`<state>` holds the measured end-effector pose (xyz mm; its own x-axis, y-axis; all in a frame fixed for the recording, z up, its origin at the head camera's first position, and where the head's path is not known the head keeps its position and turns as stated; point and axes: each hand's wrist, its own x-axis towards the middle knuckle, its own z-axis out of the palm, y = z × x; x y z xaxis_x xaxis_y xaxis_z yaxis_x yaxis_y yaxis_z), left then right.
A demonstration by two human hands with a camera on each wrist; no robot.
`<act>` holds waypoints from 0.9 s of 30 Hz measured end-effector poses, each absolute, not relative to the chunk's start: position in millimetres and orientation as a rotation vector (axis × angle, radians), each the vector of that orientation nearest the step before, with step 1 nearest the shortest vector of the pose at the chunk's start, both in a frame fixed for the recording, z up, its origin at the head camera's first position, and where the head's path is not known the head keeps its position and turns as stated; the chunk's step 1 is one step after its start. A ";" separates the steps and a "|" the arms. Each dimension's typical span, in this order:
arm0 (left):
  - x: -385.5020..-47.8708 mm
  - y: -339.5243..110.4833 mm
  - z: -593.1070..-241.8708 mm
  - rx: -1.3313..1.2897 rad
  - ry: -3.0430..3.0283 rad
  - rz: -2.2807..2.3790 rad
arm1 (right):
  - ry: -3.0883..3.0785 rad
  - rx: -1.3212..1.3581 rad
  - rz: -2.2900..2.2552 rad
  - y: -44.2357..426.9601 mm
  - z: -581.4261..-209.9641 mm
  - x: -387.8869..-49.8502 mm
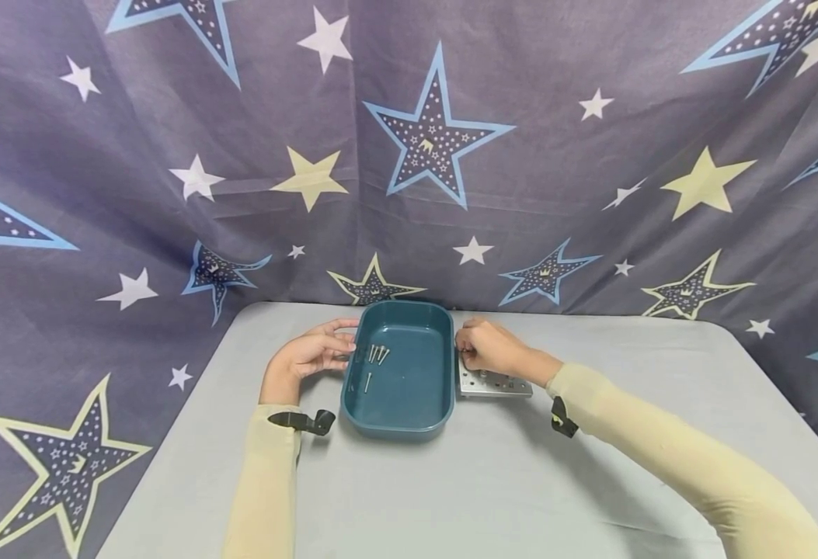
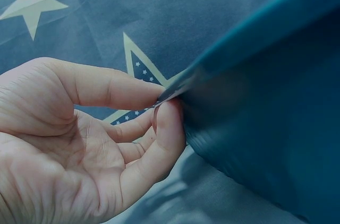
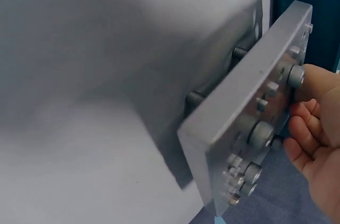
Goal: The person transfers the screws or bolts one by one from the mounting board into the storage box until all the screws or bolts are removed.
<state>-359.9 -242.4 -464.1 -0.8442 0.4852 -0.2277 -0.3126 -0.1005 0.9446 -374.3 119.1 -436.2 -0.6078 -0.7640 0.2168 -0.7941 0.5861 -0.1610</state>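
A teal tray (image 1: 403, 423) with rounded corners stands on the table. Several slender screws (image 1: 378, 355) lie in its left part. My left hand (image 1: 314, 349) pinches the tray's left rim; the left wrist view shows thumb and forefinger (image 2: 169, 123) meeting at that edge. To the tray's right is a thick metal plate (image 1: 496, 386) set with several bolts and screws. In the right wrist view, bolt ends (image 3: 195, 98) stick out underneath it. My right hand (image 1: 489, 347) is at the plate's far left corner, fingers curled. Its fingertips and anything between them are hidden.
A grey-white cloth (image 1: 409, 497) covers the table. Behind it hangs a dark curtain (image 1: 555, 186) printed with stars. A black wrist mount (image 1: 304, 421) sits on the left sleeve, and another mount (image 1: 562, 418) is on the right sleeve.
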 end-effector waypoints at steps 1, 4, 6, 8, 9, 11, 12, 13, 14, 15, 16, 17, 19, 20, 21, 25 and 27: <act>-360.0 -242.6 -464.1 0.191 1.656 1.989 | -2.687 1.330 0.355 118.7 -435.5 -374.3; -360.3 -243.0 -464.3 0.194 1.658 1.990 | -2.683 1.343 0.315 117.3 -434.1 -374.5; -360.3 -243.2 -464.3 0.194 1.660 1.990 | -2.681 1.353 0.293 116.7 -433.7 -374.4; -360.2 -243.4 -464.5 0.195 1.658 1.991 | -2.675 1.358 0.266 116.3 -433.8 -374.3; -360.2 -243.4 -464.7 0.198 1.657 1.991 | -2.671 1.361 0.254 116.3 -434.0 -374.4; -360.0 -243.4 -464.8 0.203 1.654 1.990 | -2.663 1.368 0.227 116.4 -434.3 -374.3; -359.9 -243.4 -464.9 0.206 1.653 1.990 | -2.654 1.373 0.212 116.4 -434.5 -374.4; -359.9 -243.4 -465.1 0.208 1.652 1.989 | -2.646 1.378 0.201 116.3 -434.5 -374.5; -360.0 -243.4 -465.3 0.209 1.650 1.990 | -2.640 1.384 0.193 116.2 -434.5 -374.5; -360.2 -243.5 -465.6 0.208 1.649 1.991 | -2.629 1.391 0.187 116.0 -434.2 -374.4; -360.4 -243.5 -465.9 0.207 1.649 1.991 | -2.620 1.397 0.185 115.9 -433.9 -374.2; -360.5 -243.6 -466.2 0.206 1.651 1.991 | -2.614 1.403 0.185 115.6 -433.6 -374.1; -360.6 -243.7 -466.4 0.202 1.657 1.990 | -2.608 1.411 0.194 115.1 -432.7 -373.4; -360.6 -243.6 -466.5 0.200 1.659 1.990 | -2.611 1.412 0.204 115.1 -432.5 -373.0; -360.6 -243.6 -466.6 0.200 1.662 1.989 | -2.617 1.410 0.215 115.0 -432.3 -372.7; -361.2 -243.2 -467.4 0.201 1.669 1.984 | -2.672 1.381 0.283 115.2 -431.4 -370.9; -361.5 -243.5 -467.5 0.203 1.667 1.983 | -2.693 1.367 0.312 114.8 -431.4 -370.9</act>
